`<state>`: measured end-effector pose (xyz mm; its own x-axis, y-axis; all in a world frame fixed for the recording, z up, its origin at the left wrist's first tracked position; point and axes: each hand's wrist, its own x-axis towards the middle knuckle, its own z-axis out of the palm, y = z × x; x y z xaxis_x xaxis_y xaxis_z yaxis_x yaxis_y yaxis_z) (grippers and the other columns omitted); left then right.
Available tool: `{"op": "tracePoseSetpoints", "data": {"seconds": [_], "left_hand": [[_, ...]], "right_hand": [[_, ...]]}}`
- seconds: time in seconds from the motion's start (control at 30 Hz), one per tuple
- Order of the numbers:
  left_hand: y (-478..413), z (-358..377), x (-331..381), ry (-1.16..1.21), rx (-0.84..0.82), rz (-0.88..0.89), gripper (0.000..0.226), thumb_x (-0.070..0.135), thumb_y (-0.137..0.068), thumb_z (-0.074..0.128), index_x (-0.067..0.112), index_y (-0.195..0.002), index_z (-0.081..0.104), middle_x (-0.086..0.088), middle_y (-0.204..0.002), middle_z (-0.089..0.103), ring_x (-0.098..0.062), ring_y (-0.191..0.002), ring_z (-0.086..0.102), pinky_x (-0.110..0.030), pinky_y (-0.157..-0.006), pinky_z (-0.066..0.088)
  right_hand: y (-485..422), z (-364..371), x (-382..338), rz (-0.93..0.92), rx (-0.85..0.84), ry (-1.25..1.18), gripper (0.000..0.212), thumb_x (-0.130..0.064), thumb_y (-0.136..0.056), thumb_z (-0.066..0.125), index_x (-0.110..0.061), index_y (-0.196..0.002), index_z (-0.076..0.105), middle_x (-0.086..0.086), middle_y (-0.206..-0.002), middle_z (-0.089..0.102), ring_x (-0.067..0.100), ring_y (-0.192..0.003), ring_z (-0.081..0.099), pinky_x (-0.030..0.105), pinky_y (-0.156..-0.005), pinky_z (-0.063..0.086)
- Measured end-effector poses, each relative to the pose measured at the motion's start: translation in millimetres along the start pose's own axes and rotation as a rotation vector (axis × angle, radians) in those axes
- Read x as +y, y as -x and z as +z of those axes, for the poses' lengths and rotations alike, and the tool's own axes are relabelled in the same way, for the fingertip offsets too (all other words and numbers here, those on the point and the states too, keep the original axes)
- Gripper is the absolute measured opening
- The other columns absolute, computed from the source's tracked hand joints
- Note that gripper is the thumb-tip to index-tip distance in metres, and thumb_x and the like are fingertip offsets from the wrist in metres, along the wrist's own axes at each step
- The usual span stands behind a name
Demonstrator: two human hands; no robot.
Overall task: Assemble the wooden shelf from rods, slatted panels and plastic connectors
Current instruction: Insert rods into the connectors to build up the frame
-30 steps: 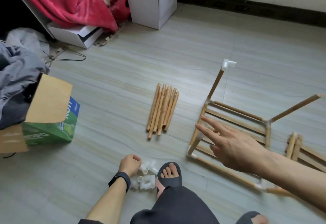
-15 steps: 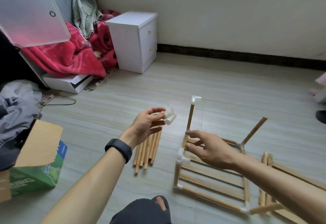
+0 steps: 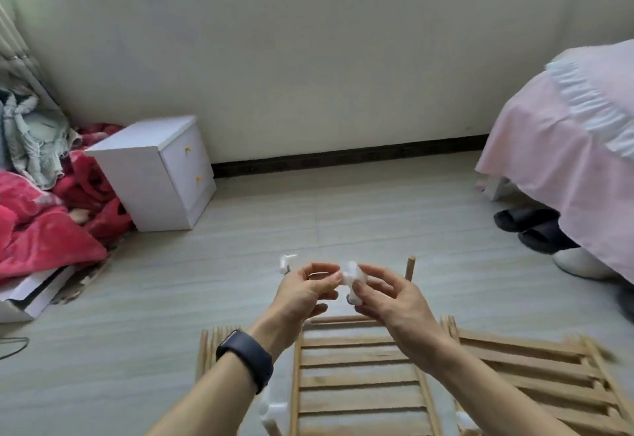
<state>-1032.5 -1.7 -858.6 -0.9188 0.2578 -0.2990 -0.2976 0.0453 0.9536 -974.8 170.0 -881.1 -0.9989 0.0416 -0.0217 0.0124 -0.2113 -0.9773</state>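
Observation:
Both hands are raised in front of me over the floor. My left hand [image 3: 303,293] and my right hand [image 3: 384,296] pinch a white plastic connector [image 3: 350,277] between their fingertips. Below them lies the partly built shelf, a slatted panel [image 3: 360,377] framed by rods. Two rods stand up from its far corners: the left one is capped by a white connector [image 3: 285,262], the right rod [image 3: 410,268] has a bare top. A bundle of loose rods [image 3: 210,350] lies left of the panel. A second slatted panel [image 3: 535,380] lies to the right.
A white two-drawer cabinet [image 3: 161,171] stands at the back left beside red blankets [image 3: 44,226]. A bed with a pink cover [image 3: 566,147] fills the right, with dark slippers [image 3: 528,226] under it. A white connector [image 3: 271,410] sits at the frame's near left corner.
The view has tilted up toward the wall. My left hand brought the connector in from the left, and my right hand rose from the frame to take hold of it too.

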Motion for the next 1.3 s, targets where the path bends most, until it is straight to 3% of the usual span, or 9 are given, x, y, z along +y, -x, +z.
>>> {"op": "tracePoseSetpoints", "data": {"seconds": [0.17, 0.27, 0.33, 0.57, 0.7, 0.83, 1.0, 1.13, 1.3], "left_hand": [[-44, 2, -8, -0.485, 0.081, 0.131, 0.017, 0.027, -0.091, 0.074, 0.024, -0.106, 0.068, 0.003, -0.107, 0.071, -0.008, -0.092, 0.067, -0.022, -0.075, 0.053], [-77, -23, -13, -1.005, 0.187, 0.180, 0.030, 0.034, -0.092, 0.065, 0.029, -0.121, 0.059, 0.003, -0.123, 0.055, -0.016, -0.106, 0.058, -0.035, -0.091, 0.051], [-98, -40, -18, -1.197, 0.218, 0.144, 0.042, 0.034, -0.092, 0.063, 0.029, -0.132, 0.052, -0.001, -0.134, 0.046, -0.023, -0.121, 0.049, -0.041, -0.097, 0.049], [-159, -75, -34, -1.312, 0.264, 0.048, 0.065, 0.034, -0.098, 0.056, 0.027, -0.156, 0.028, -0.009, -0.164, 0.020, -0.031, -0.148, 0.025, -0.050, -0.113, 0.037], [-174, -78, -49, -1.359, 0.159, -0.044, 0.046, 0.033, -0.108, 0.032, 0.013, -0.149, 0.033, -0.010, -0.162, 0.030, -0.033, -0.142, 0.039, -0.048, -0.110, 0.040], [-171, -75, -65, -1.401, 0.226, 0.011, 0.047, 0.032, -0.110, 0.025, 0.017, -0.155, 0.024, 0.001, -0.169, 0.016, -0.030, -0.139, 0.045, -0.043, -0.099, 0.047], [-167, -77, -74, -1.502, 0.248, 0.040, 0.059, 0.027, -0.108, 0.036, 0.020, -0.161, 0.011, 0.005, -0.170, 0.010, -0.029, -0.139, 0.045, -0.042, -0.100, 0.046], [-166, -76, -76, -1.513, 0.248, 0.048, 0.066, 0.030, -0.107, 0.041, 0.019, -0.162, 0.006, 0.003, -0.170, 0.004, -0.028, -0.142, 0.042, -0.042, -0.103, 0.044], [-167, -76, -79, -1.518, 0.247, 0.063, 0.072, 0.036, -0.106, 0.044, 0.017, -0.162, 0.003, 0.002, -0.170, 0.001, -0.025, -0.146, 0.038, -0.041, -0.106, 0.043]], "right_hand": [[-22, -36, 10, -0.054, 0.216, 0.289, 0.032, -0.032, -0.088, 0.076, -0.026, -0.118, 0.067, -0.003, -0.110, 0.074, 0.008, -0.093, 0.073, 0.028, -0.082, 0.060], [-44, -70, 7, -0.076, 0.321, 0.574, 0.024, -0.027, -0.092, 0.074, -0.024, -0.114, 0.064, -0.012, -0.102, 0.071, -0.006, -0.087, 0.069, 0.013, -0.075, 0.054], [-59, -93, 7, -0.077, 0.363, 0.713, 0.022, -0.028, -0.092, 0.074, -0.026, -0.111, 0.063, -0.017, -0.098, 0.066, -0.004, -0.082, 0.066, 0.009, -0.070, 0.047], [-99, -144, 19, -0.124, 0.459, 0.924, 0.015, -0.033, -0.091, 0.075, -0.025, -0.096, 0.063, -0.009, -0.086, 0.070, 0.005, -0.081, 0.067, 0.023, -0.071, 0.054], [-113, -156, 31, -0.159, 0.424, 1.047, 0.016, -0.030, -0.093, 0.073, -0.016, -0.100, 0.070, 0.001, -0.094, 0.075, 0.017, -0.086, 0.071, 0.038, -0.078, 0.060], [-130, -165, 43, -0.175, 0.353, 1.195, 0.012, -0.021, -0.097, 0.068, -0.012, -0.104, 0.072, 0.006, -0.094, 0.074, 0.026, -0.085, 0.069, 0.047, -0.078, 0.057], [-146, -173, 53, -0.044, 0.197, 1.396, 0.019, -0.025, -0.102, 0.059, -0.014, -0.112, 0.071, 0.005, -0.101, 0.071, 0.026, -0.092, 0.063, 0.043, -0.083, 0.053], [-150, -173, 53, -0.028, 0.210, 1.393, 0.022, -0.028, -0.101, 0.056, -0.016, -0.113, 0.070, 0.003, -0.103, 0.072, 0.023, -0.093, 0.065, 0.040, -0.085, 0.053], [-160, -164, 51, 0.008, 0.284, 1.357, 0.046, -0.062, -0.095, 0.054, -0.019, -0.101, 0.071, 0.001, -0.094, 0.072, 0.022, -0.089, 0.066, 0.037, -0.078, 0.053]]}}
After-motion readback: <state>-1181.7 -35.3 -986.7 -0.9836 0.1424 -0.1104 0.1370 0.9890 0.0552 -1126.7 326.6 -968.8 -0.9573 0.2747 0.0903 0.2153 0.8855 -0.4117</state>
